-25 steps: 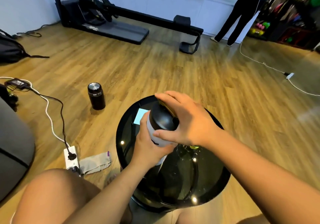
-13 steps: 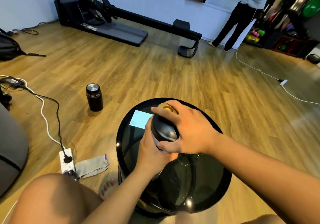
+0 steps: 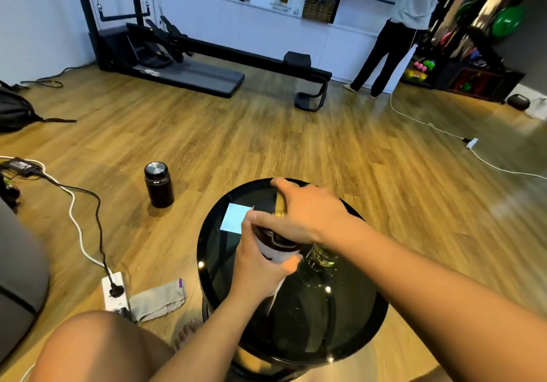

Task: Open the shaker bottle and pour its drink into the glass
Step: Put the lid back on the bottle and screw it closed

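Observation:
A white shaker bottle [image 3: 273,252] with a dark rim stands over the round black glass table [image 3: 213,251]. My left hand [image 3: 260,263] is wrapped around its body from the left. Above the bottle's mouth, my right hand [image 3: 307,216] grips the black lid with a gold trim [image 3: 279,204], tilted up off the bottle. A clear glass [image 3: 321,260] stands on the table just right of the bottle, partly hidden under my right wrist.
A black flask [image 3: 158,185] stands on the wooden floor left of the table. A power strip with cables [image 3: 114,291] and a grey cloth [image 3: 158,300] lie by my left knee. A person [image 3: 393,26] stands at the far wall near exercise machines.
My right hand has lifted and tilted the lid off the bottle, so the dark rim shows now. The left hand keeps its hold on the bottle. The camera view has tilted up.

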